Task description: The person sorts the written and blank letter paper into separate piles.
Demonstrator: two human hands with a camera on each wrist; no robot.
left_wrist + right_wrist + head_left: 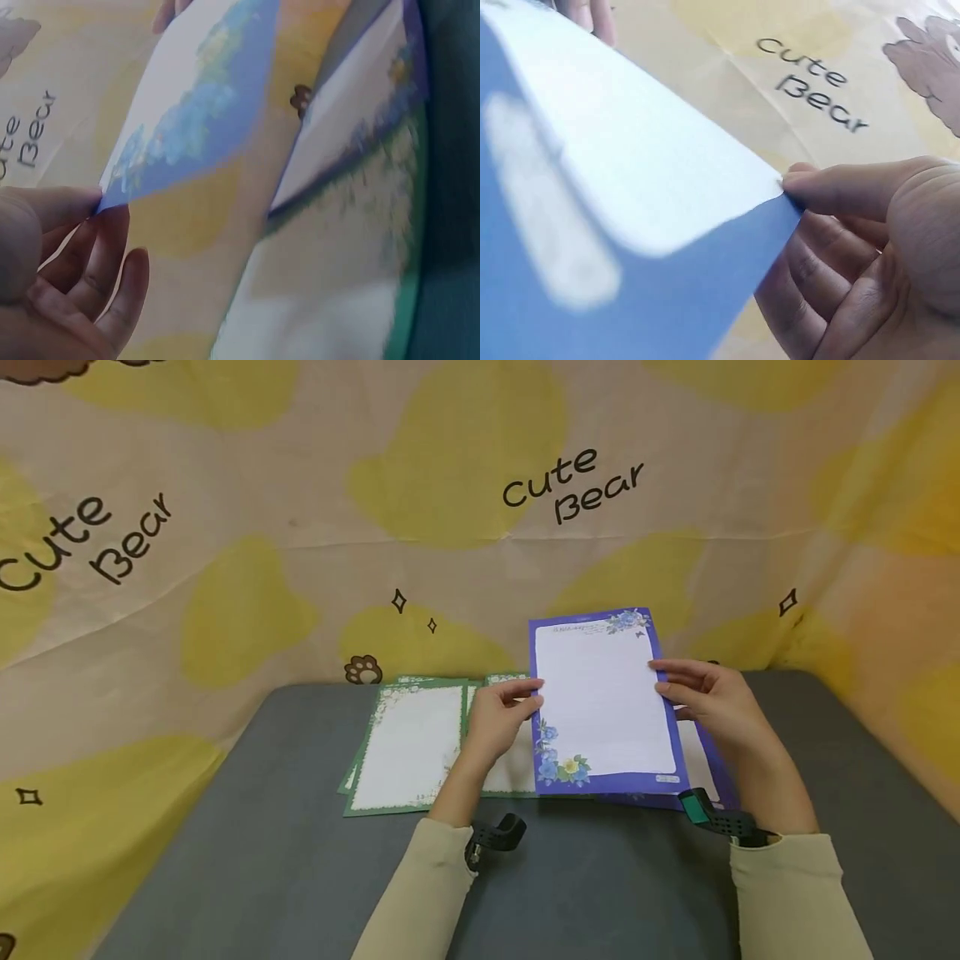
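Both hands hold up a sheet of paper [600, 702] with a purple-blue border and blue flowers at two corners, its white face toward me. The left hand [501, 714] pinches its left edge between thumb and fingers; the left wrist view shows that hand [67, 255] at the edge of the sheet [180, 120]. On the opposite edge the right hand [708, 697] pinches the paper, and the right wrist view shows its thumb [840, 187] on top. Behind and below the raised sheet lies another purple-bordered sheet [701, 760], partly hidden.
Green-bordered sheets [412, 747] lie overlapping on the grey table [247, 843], left of the raised paper. One more green-bordered sheet [506, 768] lies partly behind the left hand. A yellow and beige cloth [450, 468] printed with "Cute Bear" hangs behind the table.
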